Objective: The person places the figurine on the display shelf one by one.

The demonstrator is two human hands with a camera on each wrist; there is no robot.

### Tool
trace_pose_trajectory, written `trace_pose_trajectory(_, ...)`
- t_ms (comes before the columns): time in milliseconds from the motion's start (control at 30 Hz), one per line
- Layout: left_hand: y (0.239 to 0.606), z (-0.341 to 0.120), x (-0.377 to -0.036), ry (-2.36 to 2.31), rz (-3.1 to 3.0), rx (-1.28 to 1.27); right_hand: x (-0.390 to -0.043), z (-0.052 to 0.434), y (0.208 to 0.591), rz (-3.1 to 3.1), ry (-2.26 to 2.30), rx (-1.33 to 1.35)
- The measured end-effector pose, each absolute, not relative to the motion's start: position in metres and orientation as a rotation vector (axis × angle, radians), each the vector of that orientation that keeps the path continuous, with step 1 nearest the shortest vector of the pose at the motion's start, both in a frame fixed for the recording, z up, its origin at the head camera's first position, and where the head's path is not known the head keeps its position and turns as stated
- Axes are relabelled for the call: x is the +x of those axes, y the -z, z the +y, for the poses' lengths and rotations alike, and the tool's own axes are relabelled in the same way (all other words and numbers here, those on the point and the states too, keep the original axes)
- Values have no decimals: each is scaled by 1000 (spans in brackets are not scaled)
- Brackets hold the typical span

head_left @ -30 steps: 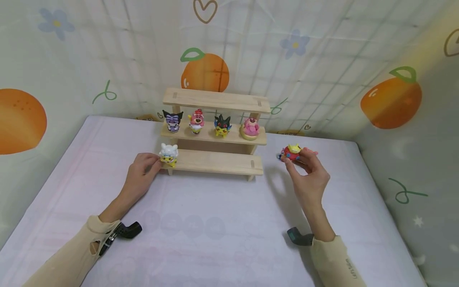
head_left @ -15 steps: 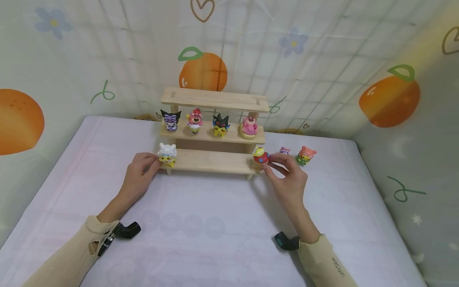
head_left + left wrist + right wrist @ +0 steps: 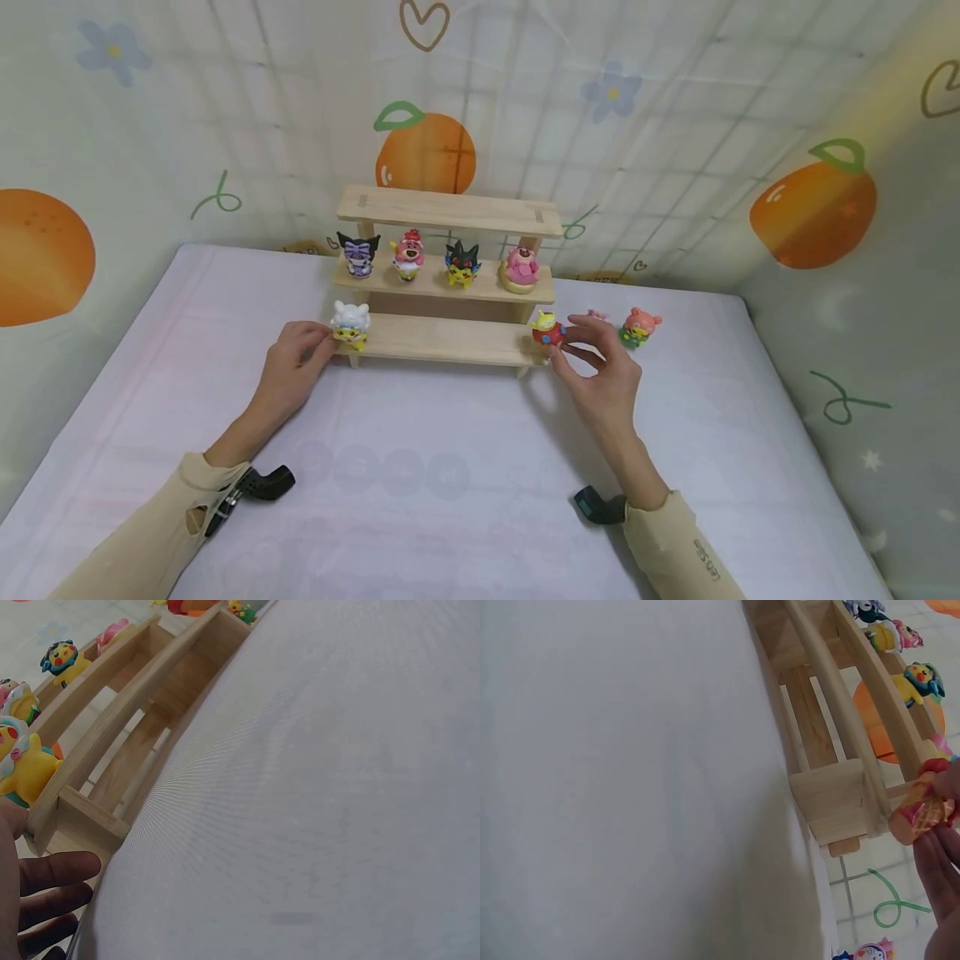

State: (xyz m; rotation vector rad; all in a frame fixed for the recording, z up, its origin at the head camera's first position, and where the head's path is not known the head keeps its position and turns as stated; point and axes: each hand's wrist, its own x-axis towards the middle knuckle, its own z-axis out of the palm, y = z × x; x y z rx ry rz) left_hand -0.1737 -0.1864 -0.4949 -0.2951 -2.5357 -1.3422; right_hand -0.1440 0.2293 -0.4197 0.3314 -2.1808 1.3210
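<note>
Left hand (image 3: pixel 288 367) pinches white-haired yellow figure (image 3: pixel 351 322) at left end of lowest shelf (image 3: pixel 450 339). Right hand (image 3: pixel 603 375) pinches red figure (image 3: pixel 548 329) at right end (both resting on shelf).

Playroom: cartoon wallpaper (image 3: pixel 675 125), toy shelf (image 3: pixel 450 337)

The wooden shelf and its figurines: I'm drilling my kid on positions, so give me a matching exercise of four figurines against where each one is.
Figurines:
1. white-haired yellow figurine
2. red figurine with a green top
3. pink-haired figurine
4. black-eared purple figurine

Places:
A. on the table, right of the wooden shelf
B. left end of the middle step
C. left end of the bottom step, at the left hand
D. right end of the bottom step, pinched by the right hand

Pairs: 1-C, 2-D, 3-A, 4-B
</note>
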Motion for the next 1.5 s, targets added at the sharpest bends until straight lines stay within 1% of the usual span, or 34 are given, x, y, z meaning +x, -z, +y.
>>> trace_pose_trajectory(400,495,-186,-174,1328,-2562,-278,-139,228,413,-2295,-1198,329)
trace_pose_trajectory(767,494,-186,-173,1335,-2570,-281,-152,242,444,-2342,-1195,315)
trace_pose_trajectory(1200,494,-186,-175,1327,-2573,-277,-154,237,445,-2445,-1162,314)
trace_pose_trajectory(1500,494,-187,-174,1336,-2577,-266,-156,229,445,-2439,-1105,363)
